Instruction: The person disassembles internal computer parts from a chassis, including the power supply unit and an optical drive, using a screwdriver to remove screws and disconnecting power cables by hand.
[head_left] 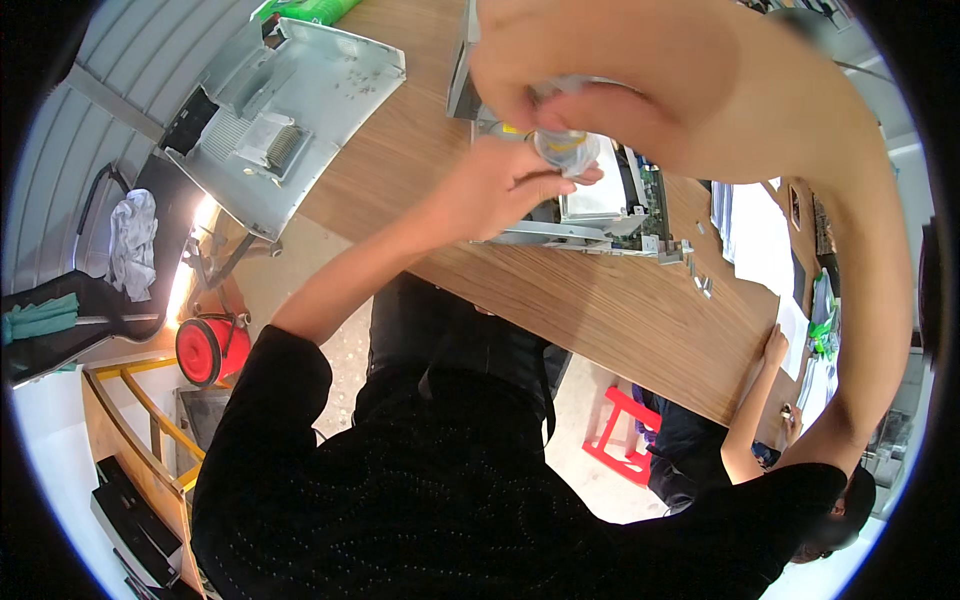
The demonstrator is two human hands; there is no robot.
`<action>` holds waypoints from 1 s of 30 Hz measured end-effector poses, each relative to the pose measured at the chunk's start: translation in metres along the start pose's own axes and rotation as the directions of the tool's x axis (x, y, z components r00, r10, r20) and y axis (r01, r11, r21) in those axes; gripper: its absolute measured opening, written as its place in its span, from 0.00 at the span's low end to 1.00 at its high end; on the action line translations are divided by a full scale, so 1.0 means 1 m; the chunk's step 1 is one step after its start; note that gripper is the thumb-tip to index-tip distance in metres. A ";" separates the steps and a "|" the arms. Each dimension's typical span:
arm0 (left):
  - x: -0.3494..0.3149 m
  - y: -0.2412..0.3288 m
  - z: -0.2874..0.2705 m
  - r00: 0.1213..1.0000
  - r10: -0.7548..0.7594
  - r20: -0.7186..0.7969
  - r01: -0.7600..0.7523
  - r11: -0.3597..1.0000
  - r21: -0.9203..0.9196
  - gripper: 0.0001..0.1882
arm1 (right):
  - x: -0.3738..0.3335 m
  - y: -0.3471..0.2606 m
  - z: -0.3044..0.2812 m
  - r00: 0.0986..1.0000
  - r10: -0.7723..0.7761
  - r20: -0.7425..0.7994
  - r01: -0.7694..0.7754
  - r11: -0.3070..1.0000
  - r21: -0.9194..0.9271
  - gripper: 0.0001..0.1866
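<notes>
A small clear plastic container (566, 152), round with a yellowish band inside, is between my two hands. My left hand (505, 185) pinches its lower end, thumb and fingers closed about it. From above, my right hand (590, 95) curls around its upper part, hiding much of its shape. Directly beneath them lies an opened metal computer case (560, 236) with a white box-shaped part (600, 195) and a green circuit board (655, 205) inside. My right forearm and hand cover the far side of the case.
A detached metal cover (345, 75) rests at the left end of the wooden table (620, 310). Papers (755, 235) and small metal pieces (703, 285) lie to the right. Another person's hand (777, 345) touches a sheet there. A red stool (620, 440) and red canister (205, 350) stand below.
</notes>
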State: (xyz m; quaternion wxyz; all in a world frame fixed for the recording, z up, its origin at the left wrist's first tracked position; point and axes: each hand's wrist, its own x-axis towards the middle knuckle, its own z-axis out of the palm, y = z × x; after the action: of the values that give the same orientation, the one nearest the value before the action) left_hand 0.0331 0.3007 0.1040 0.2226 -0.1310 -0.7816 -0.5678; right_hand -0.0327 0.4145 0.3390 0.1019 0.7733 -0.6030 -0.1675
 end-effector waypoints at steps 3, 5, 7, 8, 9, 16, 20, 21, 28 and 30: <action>0.002 -0.003 0.006 0.998 0.048 0.033 -0.046 0.998 -0.053 0.07 | -0.001 -0.004 -0.006 1.000 0.026 -0.003 -0.024 0.950 0.310 0.06; 0.002 -0.002 0.012 0.994 0.112 0.009 -0.111 0.990 -0.085 0.07 | 0.002 -0.007 -0.004 1.000 0.023 -0.006 -0.020 0.941 0.339 0.05; 0.002 -0.001 0.009 0.996 0.063 -0.070 -0.064 0.998 -0.013 0.09 | 0.007 -0.007 0.000 1.000 0.011 -0.012 -0.006 0.933 0.360 0.05; 0.002 0.000 0.010 0.996 0.061 -0.065 -0.062 0.998 -0.015 0.09 | 0.006 -0.005 0.000 1.000 0.010 -0.011 -0.005 0.925 0.380 0.05; 0.002 0.001 0.009 0.998 0.024 -0.063 -0.023 1.000 0.007 0.09 | 0.006 -0.003 0.000 1.000 0.001 -0.008 0.002 0.918 0.395 0.05; 0.009 0.000 -0.009 0.984 -0.080 0.161 0.065 0.993 0.098 0.10 | -0.001 0.008 -0.015 0.995 -0.085 -0.057 0.101 0.745 0.660 0.11; 0.003 -0.005 0.001 0.943 0.303 0.139 -0.316 0.945 0.087 0.13 | 0.004 -0.004 -0.003 0.999 -0.024 -0.048 0.047 0.834 0.549 0.12; -0.008 -0.002 0.000 0.972 0.206 0.110 -0.221 0.963 0.154 0.12 | 0.007 -0.006 0.000 0.999 -0.020 -0.042 0.040 0.845 0.534 0.12; -0.004 -0.009 0.001 1.000 -0.003 0.028 0.000 0.995 0.104 0.12 | 0.017 -0.009 -0.007 1.000 0.006 0.026 -0.019 0.846 0.533 0.15; -0.006 -0.014 0.005 0.997 0.031 -0.075 -0.029 0.999 0.030 0.11 | 0.018 -0.013 -0.024 0.993 0.036 0.111 -0.092 0.820 0.564 0.15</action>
State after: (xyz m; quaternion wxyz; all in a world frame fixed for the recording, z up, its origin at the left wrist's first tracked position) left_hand 0.0311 0.3008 0.0877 0.2623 -0.1180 -0.7786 -0.5577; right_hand -0.0081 0.3992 0.3545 -0.1563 0.7389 -0.6553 -0.0134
